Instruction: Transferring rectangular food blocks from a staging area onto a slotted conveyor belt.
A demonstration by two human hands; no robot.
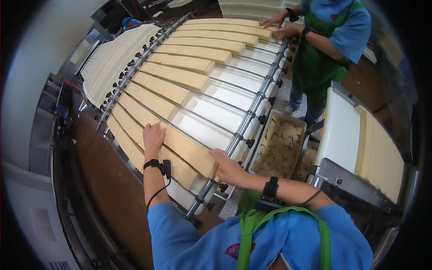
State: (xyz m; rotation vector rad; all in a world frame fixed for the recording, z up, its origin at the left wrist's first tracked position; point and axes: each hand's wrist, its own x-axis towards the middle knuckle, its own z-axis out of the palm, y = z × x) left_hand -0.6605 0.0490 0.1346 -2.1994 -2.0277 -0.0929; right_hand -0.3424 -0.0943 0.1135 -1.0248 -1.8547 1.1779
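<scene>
Long pale-yellow slabs, perhaps cake or bread [189, 145], lie side by side on a white conveyor belt [202, 125], with thin metal guide rods [189, 109] between the rows. My left hand [154, 136] rests on top of a slab near the belt's near-left part, fingers bent. My right hand [229, 168] is at the near end of the same row, its thumb and fingers around the slab's end corner. Both wrists wear black straps with small devices. Several rows end farther back, leaving white belt visible before the crossbar [248, 118] with its black knobs.
A co-worker in a green apron stands at the back right, both hands [280, 27] on a far slab. A bin of cut pieces [278, 145] sits beside the belt. Another conveyor [344, 128] carrying a pale sheet stands at right; a second crossbar [145, 55] spans the left side.
</scene>
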